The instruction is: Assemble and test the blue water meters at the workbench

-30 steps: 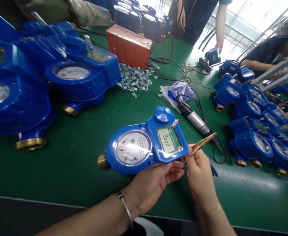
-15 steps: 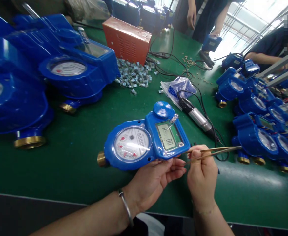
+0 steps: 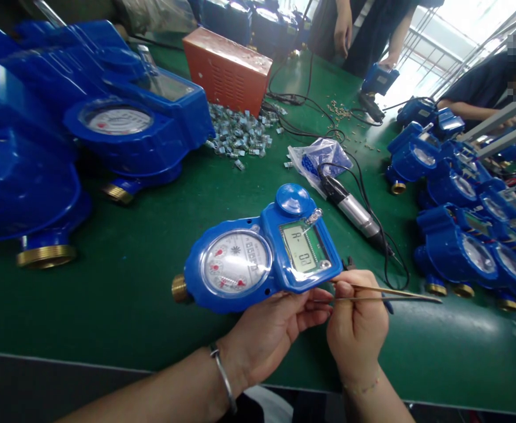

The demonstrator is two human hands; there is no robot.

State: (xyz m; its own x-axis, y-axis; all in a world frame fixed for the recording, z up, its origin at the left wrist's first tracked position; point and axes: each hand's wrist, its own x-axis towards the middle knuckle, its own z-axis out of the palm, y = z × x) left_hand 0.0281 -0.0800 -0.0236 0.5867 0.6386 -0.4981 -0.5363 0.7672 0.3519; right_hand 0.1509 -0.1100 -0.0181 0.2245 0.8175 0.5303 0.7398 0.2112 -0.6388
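Note:
A blue water meter (image 3: 262, 252) lies tilted in front of me, with a round dial and a lit small screen under a clear window. My left hand (image 3: 275, 323) grips its near edge from below, the thumb hidden against the casing and the fingers curled under the screen end. Just right of it, my right hand (image 3: 358, 317) is closed around a pair of metal tweezers (image 3: 399, 294). Their joined end sticks out to the right, and the tips point toward the underside of the meter's screen end. Whether the tips touch anything is hidden.
Large blue meters (image 3: 117, 129) stand at left, more (image 3: 469, 247) at right. Behind are an orange box (image 3: 227, 70), a pile of small clear parts (image 3: 240, 135), a plastic bag (image 3: 320, 158) and a corded electric screwdriver (image 3: 355, 211). A co-worker's hand (image 3: 388, 61) holds a blue unit.
The screen's reading has changed from what looks like A-00 to A-02. My right hand has shifted slightly left and the tweezers' far end has dropped. The left hand keeps its hold.

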